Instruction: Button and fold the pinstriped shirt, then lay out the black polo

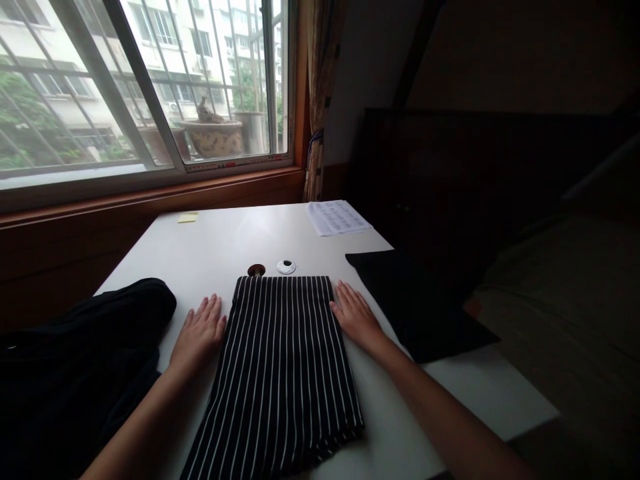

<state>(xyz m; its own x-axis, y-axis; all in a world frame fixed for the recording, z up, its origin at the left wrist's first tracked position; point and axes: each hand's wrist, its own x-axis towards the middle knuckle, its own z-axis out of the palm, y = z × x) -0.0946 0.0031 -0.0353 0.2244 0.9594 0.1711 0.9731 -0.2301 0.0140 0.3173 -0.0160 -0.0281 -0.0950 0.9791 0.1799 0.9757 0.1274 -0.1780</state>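
A black cloth with thin white stripes [285,360] lies folded into a long panel on the white table [235,233]. Its far edge is straight; the near right corner looks gathered. My left hand [200,328] rests flat on the tabletop along the cloth's left side, fingers stretched forward and holding nothing. On the other side, my right hand [356,315] lies flat with fingers extended, its thumb at or very near the cloth's right edge. Whether the thumb touches the fabric I cannot tell.
Dark clothing [100,347] is heaped at the left, and a flat black cloth [420,307] hangs partly over the right edge. Printed papers [340,217], yellow sticky notes [188,217], a table hole [257,270] and a white round cap [287,267] lie beyond. A barred window [150,80] stands behind.
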